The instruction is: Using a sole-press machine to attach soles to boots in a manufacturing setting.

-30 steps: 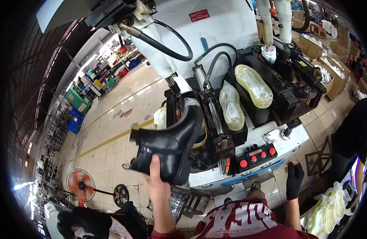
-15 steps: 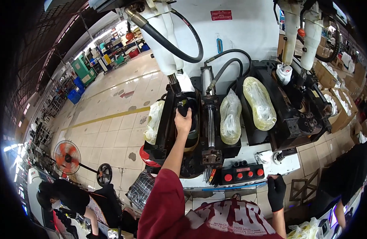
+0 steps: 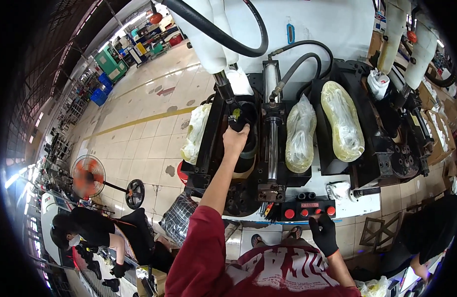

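Note:
My left hand (image 3: pixel 236 138) is closed on a black part of a dark shoe (image 3: pixel 247 148) that sits in the left bay of a black press. A press rod (image 3: pixel 223 88) comes down right beside my fingers, with a yellow-green spot under its end. What exactly my fingertips grip is partly hidden. My right hand (image 3: pixel 324 233), in a black glove with bare fingertips, is at the front edge of a black control box (image 3: pixel 307 205) with red buttons. Its fingers are apart and bent, with nothing in them; whether one touches a button I cannot tell.
Plastic-wrapped, shoe-shaped pieces (image 3: pixel 301 136) lie on the press, another (image 3: pixel 341 121) to their right and one (image 3: pixel 196 133) at the left edge. Black hoses (image 3: pixel 300 64) arch behind. An orange fan (image 3: pixel 88 175) and a co-worker (image 3: pixel 97 235) are at the left.
The view has shifted, so the press sits differently in it. My right hand has moved left and up to the control box. My left hand stays at the shoe.

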`<action>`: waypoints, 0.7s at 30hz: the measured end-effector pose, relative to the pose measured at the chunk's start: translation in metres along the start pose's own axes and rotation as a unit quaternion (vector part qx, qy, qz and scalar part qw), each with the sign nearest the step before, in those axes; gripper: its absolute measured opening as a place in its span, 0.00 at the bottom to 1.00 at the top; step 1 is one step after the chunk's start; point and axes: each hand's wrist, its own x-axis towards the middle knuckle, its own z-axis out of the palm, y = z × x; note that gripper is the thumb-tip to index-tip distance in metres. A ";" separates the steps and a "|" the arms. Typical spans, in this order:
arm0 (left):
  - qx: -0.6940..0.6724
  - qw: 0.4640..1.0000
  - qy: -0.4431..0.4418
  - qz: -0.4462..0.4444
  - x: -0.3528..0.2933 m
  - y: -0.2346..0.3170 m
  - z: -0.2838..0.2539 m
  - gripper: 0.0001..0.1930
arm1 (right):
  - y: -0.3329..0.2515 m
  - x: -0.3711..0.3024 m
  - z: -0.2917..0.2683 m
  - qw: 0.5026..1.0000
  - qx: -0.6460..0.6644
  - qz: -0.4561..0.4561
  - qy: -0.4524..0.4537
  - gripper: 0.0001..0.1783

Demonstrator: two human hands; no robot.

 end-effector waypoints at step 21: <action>-0.200 0.964 0.013 0.174 -0.109 0.000 -0.043 0.40 | 0.061 -0.007 0.113 0.891 -0.416 -0.158 -0.095 0.03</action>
